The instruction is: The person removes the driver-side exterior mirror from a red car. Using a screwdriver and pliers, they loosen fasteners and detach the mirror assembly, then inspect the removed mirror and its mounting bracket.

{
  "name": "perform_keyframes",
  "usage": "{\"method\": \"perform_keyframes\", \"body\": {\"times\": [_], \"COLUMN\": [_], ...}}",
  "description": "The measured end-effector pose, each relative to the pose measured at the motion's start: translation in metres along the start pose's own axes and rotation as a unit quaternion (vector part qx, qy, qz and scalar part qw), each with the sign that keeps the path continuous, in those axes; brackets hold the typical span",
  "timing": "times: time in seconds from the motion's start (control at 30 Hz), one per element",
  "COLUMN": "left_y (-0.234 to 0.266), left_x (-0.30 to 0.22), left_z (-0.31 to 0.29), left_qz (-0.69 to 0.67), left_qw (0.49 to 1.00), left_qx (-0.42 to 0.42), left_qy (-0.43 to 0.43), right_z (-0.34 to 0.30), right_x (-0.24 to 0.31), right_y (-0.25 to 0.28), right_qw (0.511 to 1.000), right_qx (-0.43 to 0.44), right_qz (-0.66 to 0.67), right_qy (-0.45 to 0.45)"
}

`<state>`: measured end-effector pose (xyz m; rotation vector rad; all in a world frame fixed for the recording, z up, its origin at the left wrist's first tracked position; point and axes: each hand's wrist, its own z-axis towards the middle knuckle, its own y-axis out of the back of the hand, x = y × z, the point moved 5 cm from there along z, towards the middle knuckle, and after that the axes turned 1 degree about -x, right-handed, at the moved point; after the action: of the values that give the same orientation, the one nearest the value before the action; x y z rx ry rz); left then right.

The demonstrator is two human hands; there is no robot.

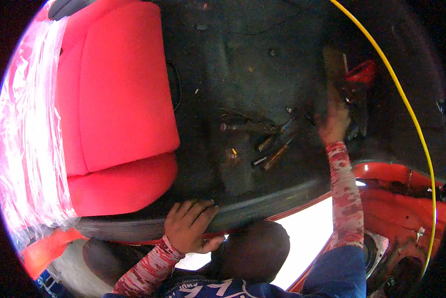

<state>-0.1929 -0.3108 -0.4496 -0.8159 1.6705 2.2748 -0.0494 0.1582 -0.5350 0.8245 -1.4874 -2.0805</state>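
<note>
My left hand (190, 226) rests on the black door sill trim (262, 206) of a red car, its fingers spread and holding nothing. My right hand (334, 121) reaches far into the dark footwell at the right. Its fingers are lost in shade, so whether they hold anything does not show. Just beyond it are a flat tan piece (335, 62) and a red object (362, 73) of unclear kind. On the dark car floor (252, 64), left of that hand, lie several hand tools (277, 151), some apparently with long handles, and a small yellow bit (234, 151).
A red car seat (123, 89) fills the left, its backrest wrapped in clear plastic (34, 129). A yellow hose or cable (402, 89) arcs down the right side. The open red door frame (397, 198) stands beside my right forearm. My dark-clad knee (255, 251) is below the sill.
</note>
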Motion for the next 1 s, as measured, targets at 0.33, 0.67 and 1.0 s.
{"method": "perform_keyframes", "body": {"times": [0.33,0.67,1.0], "left_y": [0.001,0.002,-0.002], "left_x": [-0.002,-0.002,0.000], "left_z": [-0.005,-0.005,-0.008], "left_qz": [-0.003,-0.021,-0.043], "left_qw": [1.000,1.000,0.999], "left_qx": [-0.002,0.001,0.022], "left_qy": [-0.006,-0.007,0.006], "right_z": [-0.070,-0.053,-0.041], "right_x": [0.136,0.175,0.165], "right_y": [0.036,0.029,0.012], "right_qw": [0.904,0.912,0.946], "right_qx": [0.357,0.271,0.145], "right_qz": [0.130,0.228,0.236], "right_qy": [0.194,0.208,0.170]}}
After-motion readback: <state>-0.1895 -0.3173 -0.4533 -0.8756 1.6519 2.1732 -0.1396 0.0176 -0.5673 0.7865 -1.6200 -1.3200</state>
